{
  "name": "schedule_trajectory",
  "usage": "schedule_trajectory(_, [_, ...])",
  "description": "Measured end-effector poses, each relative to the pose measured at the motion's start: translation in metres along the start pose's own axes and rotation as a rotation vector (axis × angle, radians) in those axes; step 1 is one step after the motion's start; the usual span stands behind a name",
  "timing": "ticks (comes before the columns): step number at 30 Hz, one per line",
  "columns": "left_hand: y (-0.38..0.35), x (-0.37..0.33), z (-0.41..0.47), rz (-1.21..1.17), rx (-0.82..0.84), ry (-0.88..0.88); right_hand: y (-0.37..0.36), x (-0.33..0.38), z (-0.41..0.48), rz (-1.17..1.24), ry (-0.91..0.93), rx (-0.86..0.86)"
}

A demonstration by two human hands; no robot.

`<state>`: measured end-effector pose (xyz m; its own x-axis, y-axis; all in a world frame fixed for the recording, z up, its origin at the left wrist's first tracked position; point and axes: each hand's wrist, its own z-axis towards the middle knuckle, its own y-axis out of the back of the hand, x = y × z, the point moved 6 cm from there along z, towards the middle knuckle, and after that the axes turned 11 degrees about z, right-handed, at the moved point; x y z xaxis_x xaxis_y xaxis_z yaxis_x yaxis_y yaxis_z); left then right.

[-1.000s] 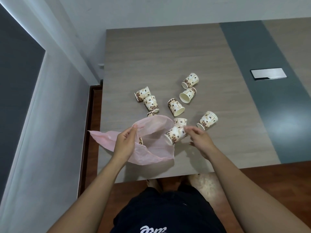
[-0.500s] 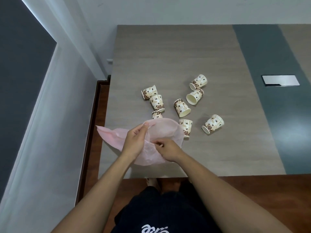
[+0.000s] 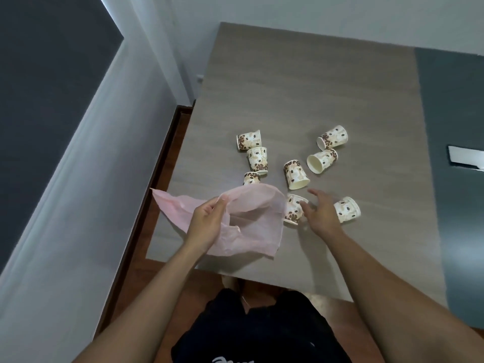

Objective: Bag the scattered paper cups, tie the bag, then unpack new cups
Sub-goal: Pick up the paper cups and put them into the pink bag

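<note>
Grey wood-grain counter [image 3: 301,82] beside a white wall. Left hand [image 3: 207,225] grip is clamped on the thin pink plastic bag [image 3: 251,221], mouth held apart. Right hand [image 3: 320,212], fingers spread, empty, touches the nearest brown-printed paper cup [image 3: 293,209]. Six more lie scattered beyond. Advice: keep the mouth wide and grasp mid-wall.

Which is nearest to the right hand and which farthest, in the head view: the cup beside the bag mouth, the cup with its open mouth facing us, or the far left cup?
1. Cup beside the bag mouth, touching right hand.
2. Open-mouthed cup, beyond the hand.
3. Far left cup, back left.
</note>
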<state>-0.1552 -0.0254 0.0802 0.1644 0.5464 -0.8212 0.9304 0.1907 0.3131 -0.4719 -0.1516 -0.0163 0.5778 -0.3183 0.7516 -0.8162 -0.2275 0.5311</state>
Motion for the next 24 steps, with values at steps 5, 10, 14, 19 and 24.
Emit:
schedule_trajectory(5, [-0.009, -0.002, -0.020, 0.034, -0.070, 0.000, -0.017, -0.014, 0.012, -0.114, -0.070, 0.165])
schedule_trajectory(10, [-0.025, -0.015, -0.030, 0.053, -0.118, -0.063, -0.013, -0.023, 0.020, -0.083, -0.051, 0.239])
schedule_trajectory(14, [-0.050, -0.026, -0.037, 0.043, -0.148, -0.091, 0.016, -0.015, 0.026, 0.105, -0.025, 0.237])
schedule_trajectory(19, [-0.072, -0.026, -0.041, 0.076, -0.240, -0.072, 0.053, 0.016, 0.011, 0.405, 0.009, 0.276])
schedule_trajectory(24, [-0.096, -0.042, -0.050, 0.085, -0.238, -0.080, 0.024, 0.029, -0.020, 0.371, 0.006, 0.618])
